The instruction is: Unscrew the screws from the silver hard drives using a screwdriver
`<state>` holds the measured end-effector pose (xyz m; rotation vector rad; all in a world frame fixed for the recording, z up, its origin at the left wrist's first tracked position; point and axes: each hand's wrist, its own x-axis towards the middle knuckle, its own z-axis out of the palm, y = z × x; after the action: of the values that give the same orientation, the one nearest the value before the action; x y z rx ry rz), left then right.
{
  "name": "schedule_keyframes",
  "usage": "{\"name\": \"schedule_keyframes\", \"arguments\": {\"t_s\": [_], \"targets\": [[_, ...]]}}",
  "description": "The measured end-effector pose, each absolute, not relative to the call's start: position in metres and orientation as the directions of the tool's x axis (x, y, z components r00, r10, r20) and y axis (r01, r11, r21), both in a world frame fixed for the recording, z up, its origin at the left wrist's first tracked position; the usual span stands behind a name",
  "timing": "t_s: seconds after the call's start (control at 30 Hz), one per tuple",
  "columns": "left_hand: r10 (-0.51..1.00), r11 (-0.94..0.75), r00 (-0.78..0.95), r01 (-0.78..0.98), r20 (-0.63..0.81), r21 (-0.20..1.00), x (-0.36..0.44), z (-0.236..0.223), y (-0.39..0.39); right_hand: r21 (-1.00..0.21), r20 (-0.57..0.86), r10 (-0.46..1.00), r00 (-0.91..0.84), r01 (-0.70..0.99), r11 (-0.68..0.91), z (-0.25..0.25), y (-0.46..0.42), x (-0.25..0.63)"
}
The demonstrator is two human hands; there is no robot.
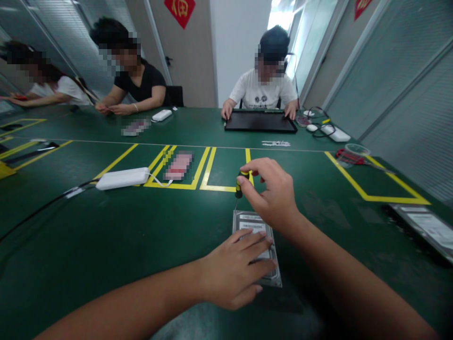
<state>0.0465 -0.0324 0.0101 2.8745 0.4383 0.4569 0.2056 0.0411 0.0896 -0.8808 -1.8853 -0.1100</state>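
Observation:
A hard drive (252, 226) with a white label lies on the green table in front of me. My left hand (239, 269) rests flat across it, fingers spread, covering much of its middle and lower part. Pinched between the thumb and fingers of my right hand (272, 189) is a small screwdriver (239, 189) with a black and yellow handle. It stands nearly upright, its thin shaft reaching down to the drive's far left corner. Whether the tip sits in a screw is too small to tell.
Several stacked drives (428, 226) lie at the right. Beyond are a clear round container (356, 150) with red-handled tools, a white power bank (122, 178) with cable, and a pink phone (179, 165). Across the table, a person handles a black panel (261, 122); other people sit further left.

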Motion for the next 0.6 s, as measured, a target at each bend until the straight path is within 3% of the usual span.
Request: {"name": "schedule_keyframes", "arguments": {"t_s": [0.6], "targets": [[0.32,-0.933,0.912,0.256,0.257,0.254,0.0463,0.0098,-0.0319,-0.327,0.81,0.544,-0.221,0.599,0.731,0.0876,0.0409,0.2047]]}}
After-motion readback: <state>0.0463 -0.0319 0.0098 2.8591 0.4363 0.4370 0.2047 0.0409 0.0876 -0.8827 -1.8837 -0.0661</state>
